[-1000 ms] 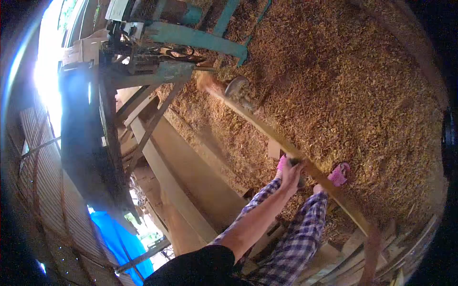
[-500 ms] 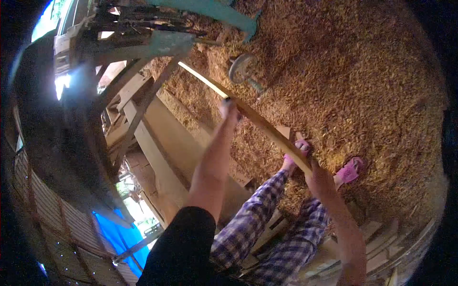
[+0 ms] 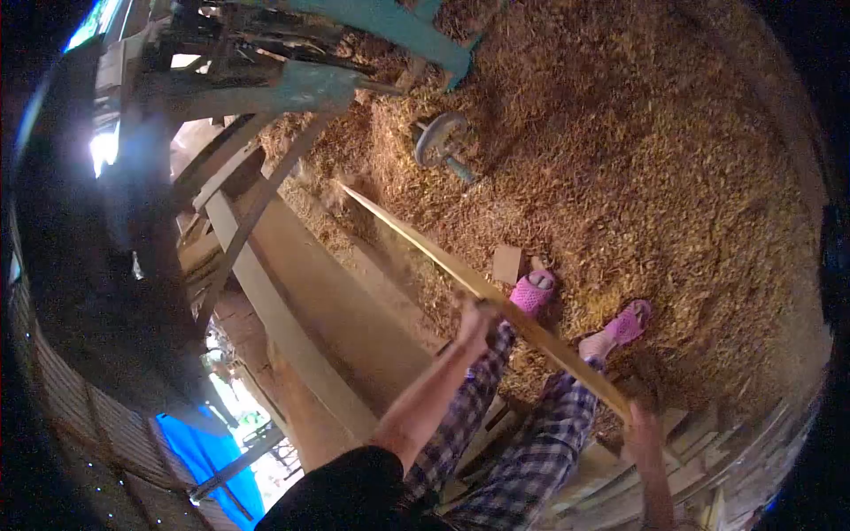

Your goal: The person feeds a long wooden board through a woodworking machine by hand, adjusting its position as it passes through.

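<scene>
A long, narrow wooden board (image 3: 551, 343) slants across the view in front of my legs, its far end tapering away toward the upper left. My left hand (image 3: 476, 317) is closed around it near the middle. At the near lower-right end, my right hand (image 3: 644, 427) grips the board; both hands are slightly blurred. Beneath the board, wood shavings (image 3: 691, 177) cover the ground.
Pink slippers (image 3: 534, 292) are on my feet, with a small wood block (image 3: 507, 264) beside one. A round metal handwheel (image 3: 438, 140) stands ahead, below a teal metal frame (image 3: 398, 31). Wide planks (image 3: 305, 274) lie on the left, and more wood pieces (image 3: 699, 460) lie at lower right.
The board has come back toward my body and down to the right. My left hand has moved nearer to me, my right hand lower and farther right. The view has shifted slightly.
</scene>
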Demonstrator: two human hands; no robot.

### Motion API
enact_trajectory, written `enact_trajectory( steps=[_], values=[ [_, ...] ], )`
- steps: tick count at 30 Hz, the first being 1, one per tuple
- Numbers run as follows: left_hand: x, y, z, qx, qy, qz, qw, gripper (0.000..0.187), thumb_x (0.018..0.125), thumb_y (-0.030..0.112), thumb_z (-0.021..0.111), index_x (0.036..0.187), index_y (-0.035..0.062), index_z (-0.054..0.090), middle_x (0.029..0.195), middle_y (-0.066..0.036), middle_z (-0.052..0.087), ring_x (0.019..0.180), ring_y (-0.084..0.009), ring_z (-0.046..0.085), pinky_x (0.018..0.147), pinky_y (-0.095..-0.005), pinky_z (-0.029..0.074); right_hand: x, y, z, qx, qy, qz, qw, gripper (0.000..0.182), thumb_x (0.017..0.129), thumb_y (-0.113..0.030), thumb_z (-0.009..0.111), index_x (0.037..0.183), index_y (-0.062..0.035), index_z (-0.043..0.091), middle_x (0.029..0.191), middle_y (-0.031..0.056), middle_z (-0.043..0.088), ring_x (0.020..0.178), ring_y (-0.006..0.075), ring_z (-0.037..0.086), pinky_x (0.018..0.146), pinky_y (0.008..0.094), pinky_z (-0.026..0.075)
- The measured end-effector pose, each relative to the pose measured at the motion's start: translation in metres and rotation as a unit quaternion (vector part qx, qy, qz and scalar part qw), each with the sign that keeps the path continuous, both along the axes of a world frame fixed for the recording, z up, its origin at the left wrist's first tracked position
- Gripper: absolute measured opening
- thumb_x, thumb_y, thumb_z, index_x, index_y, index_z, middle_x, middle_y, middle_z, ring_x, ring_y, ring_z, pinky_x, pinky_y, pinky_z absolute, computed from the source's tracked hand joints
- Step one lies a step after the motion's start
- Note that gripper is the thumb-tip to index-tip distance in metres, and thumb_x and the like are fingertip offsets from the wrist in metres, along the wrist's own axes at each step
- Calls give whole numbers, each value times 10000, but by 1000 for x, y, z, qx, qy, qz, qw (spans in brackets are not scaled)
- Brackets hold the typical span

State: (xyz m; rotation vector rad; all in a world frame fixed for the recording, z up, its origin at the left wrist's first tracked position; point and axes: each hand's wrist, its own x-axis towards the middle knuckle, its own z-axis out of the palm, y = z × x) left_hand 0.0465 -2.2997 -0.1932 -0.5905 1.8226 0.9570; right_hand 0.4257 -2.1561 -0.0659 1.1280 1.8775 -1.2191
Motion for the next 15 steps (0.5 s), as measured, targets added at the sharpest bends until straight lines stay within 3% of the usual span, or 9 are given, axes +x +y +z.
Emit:
enact_trajectory(
  steps=[2, 3, 5, 6, 7, 9, 11, 12, 15],
  values=[
    [54, 11, 31, 62, -54, 4, 997, 370, 752, 96, 593, 1099, -17, 527, 919, -92, 601, 833, -183, 556, 747, -308, 450, 129, -44, -14, 20, -79, 15, 997, 462, 822, -184, 557, 1257, -64, 456, 943, 227, 599, 890, 397, 578, 755, 474, 470],
    [79, 12, 42, 85, -91, 7, 992, 431, 751, 98, 614, 1153, 1, 493, 944, -94, 601, 872, -189, 556, 784, -306, 446, 178, -61, -13, -7, -205, 73, 976, 492, 816, -220, 569, 1265, -57, 450, 979, 230, 594, 913, 406, 572, 769, 469, 472],
    [126, 18, 70, 129, -154, -12, 979, 556, 749, 108, 659, 1249, 43, 426, 987, -93, 602, 921, -192, 558, 824, -295, 443, 232, -83, 24, -46, -177, 94, 979, 536, 826, -254, 563, 1288, -23, 418, 1034, 257, 576, 950, 415, 563, 789, 462, 473],
    [146, 22, 86, 139, -140, -14, 980, 511, 753, 113, 667, 1218, 56, 462, 998, -80, 607, 919, -185, 560, 821, -292, 444, 254, -93, 46, -56, -166, 100, 979, 552, 830, -265, 561, 1295, -12, 407, 1053, 266, 570, 963, 418, 560, 795, 459, 473],
    [154, 38, 110, 147, -132, -17, 980, 489, 755, 115, 670, 1203, 62, 479, 1003, -73, 609, 918, -182, 562, 819, -290, 444, 273, -114, 74, -25, -141, 59, 988, 548, 857, -299, 534, 1314, -31, 391, 1032, 241, 578, 874, 384, 562, 723, 447, 469],
    [166, 68, 156, 100, -163, -56, 980, 421, 761, 124, 676, 1149, 64, 525, 1013, -50, 614, 904, -171, 566, 810, -284, 443, 289, -140, 125, 37, -91, -28, 995, 542, 913, -366, 480, 1351, -70, 358, 990, 190, 595, 696, 316, 567, 579, 423, 461],
    [168, 78, 177, 50, -199, -97, 974, 376, 764, 130, 678, 1112, 60, 553, 1018, -34, 615, 891, -165, 569, 803, -279, 442, 288, -141, 149, 46, -99, -43, 993, 544, 910, -361, 484, 1347, -62, 360, 997, 198, 591, 719, 323, 567, 596, 425, 462],
    [171, 71, 179, 151, -206, -82, 963, 341, 768, 139, 679, 1082, 61, 572, 1018, -27, 615, 899, -161, 565, 810, -280, 434, 285, -142, 150, 43, -113, -50, 991, 547, 906, -356, 488, 1344, -53, 362, 1005, 207, 588, 741, 330, 566, 613, 427, 463],
    [183, 71, 137, 80, -307, -39, 948, 357, 776, 170, 685, 1098, 64, 572, 1003, -18, 614, 926, -153, 553, 838, -280, 413, 275, -143, 138, 44, -130, -80, 987, 553, 895, -341, 499, 1332, -28, 370, 1028, 232, 576, 808, 352, 564, 665, 433, 467]
  ],
)
